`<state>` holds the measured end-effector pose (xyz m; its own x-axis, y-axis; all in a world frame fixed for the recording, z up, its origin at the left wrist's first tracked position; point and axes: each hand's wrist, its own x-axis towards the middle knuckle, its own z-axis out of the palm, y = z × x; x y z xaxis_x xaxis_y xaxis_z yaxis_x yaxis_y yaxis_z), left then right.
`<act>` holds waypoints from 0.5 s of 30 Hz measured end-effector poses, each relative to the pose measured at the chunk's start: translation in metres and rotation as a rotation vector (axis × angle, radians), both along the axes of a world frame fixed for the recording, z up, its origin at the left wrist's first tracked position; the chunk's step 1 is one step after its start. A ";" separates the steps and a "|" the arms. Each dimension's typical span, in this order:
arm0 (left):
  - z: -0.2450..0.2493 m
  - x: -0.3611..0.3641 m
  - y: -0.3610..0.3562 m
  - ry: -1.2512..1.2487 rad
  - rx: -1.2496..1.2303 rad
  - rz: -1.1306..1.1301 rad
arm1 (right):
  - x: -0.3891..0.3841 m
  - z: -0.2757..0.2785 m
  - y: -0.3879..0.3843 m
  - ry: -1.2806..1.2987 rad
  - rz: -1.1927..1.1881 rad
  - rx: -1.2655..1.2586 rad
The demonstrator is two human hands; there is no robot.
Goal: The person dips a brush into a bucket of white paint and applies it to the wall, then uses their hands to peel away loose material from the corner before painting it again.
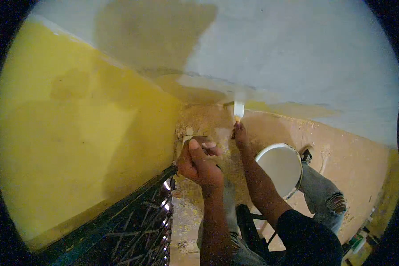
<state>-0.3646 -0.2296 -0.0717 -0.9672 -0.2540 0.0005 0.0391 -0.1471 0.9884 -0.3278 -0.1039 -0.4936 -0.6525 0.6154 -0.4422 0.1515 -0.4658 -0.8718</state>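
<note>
My right hand (240,133) is closed around the handle of a paintbrush (238,109), whose white bristles touch the lower edge of the pale grey-white wall (297,53). To its left, my left hand (201,162) is raised with the fingers curled in and the thumb up; what it holds, if anything, is hidden. It is nearest the corner by the yellow wall (75,119). Right of my right forearm stands a round bucket (279,168) with pale contents and a whitish rim.
A dark metal railing (115,210) with lattice bars runs along the lower left. The tan floor (270,128) has chips and stains. Ripped jeans (319,188) and a dark shoe show beside the bucket. Small items lie at the lower right.
</note>
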 end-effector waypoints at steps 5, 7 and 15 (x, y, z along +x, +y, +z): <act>0.001 0.000 -0.001 0.009 -0.028 -0.040 | 0.039 -0.044 0.013 -0.144 -0.017 -0.156; 0.002 0.001 0.001 0.005 -0.027 -0.036 | 0.031 -0.003 0.024 -0.101 -0.066 -0.237; 0.010 0.002 0.001 -0.058 -0.090 -0.023 | 0.022 0.277 0.010 -0.150 -0.081 0.147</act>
<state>-0.3626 -0.2286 -0.0616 -0.9719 -0.2329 -0.0338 -0.0208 -0.0578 0.9981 -0.3061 -0.0936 -0.2165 -0.5325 0.7279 -0.4320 0.2517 -0.3511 -0.9019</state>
